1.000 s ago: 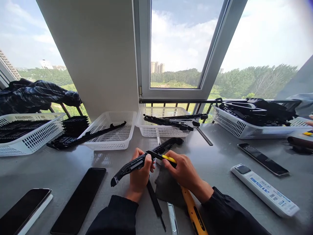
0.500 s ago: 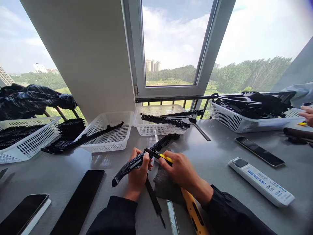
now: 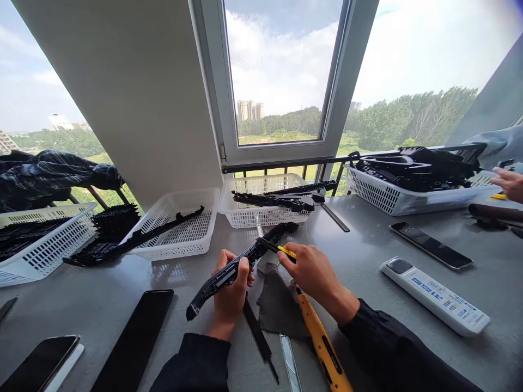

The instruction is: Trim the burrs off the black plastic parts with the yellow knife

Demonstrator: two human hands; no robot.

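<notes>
My left hand [image 3: 232, 291] is closed around a long, curved black plastic part [image 3: 218, 279], thumb on top, and holds it slanted above the table. In my right hand [image 3: 312, 272] is a utility knife [image 3: 287, 252] with yellow on its handle. The knife's dark front end reaches the upper half of the plastic part; whether the blade touches it I cannot tell. Below my hands lie a dark grey cloth [image 3: 275, 302], a yellow-handled tool [image 3: 321, 340], a thin black stick-like tool [image 3: 258, 335] and a metal strip [image 3: 289, 359].
White baskets [image 3: 180, 250] with black plastic parts line the window side. Phones [image 3: 431, 245] and a white device with blue print [image 3: 435, 296] lie at right. A black slab [image 3: 134, 337] and another phone [image 3: 44, 362] lie at left. Another person's hand [image 3: 510, 182] shows at far right.
My right hand with the knife has moved right and slightly up along the plastic part, towards its far end. My left hand keeps its hold. The view has shifted slightly.
</notes>
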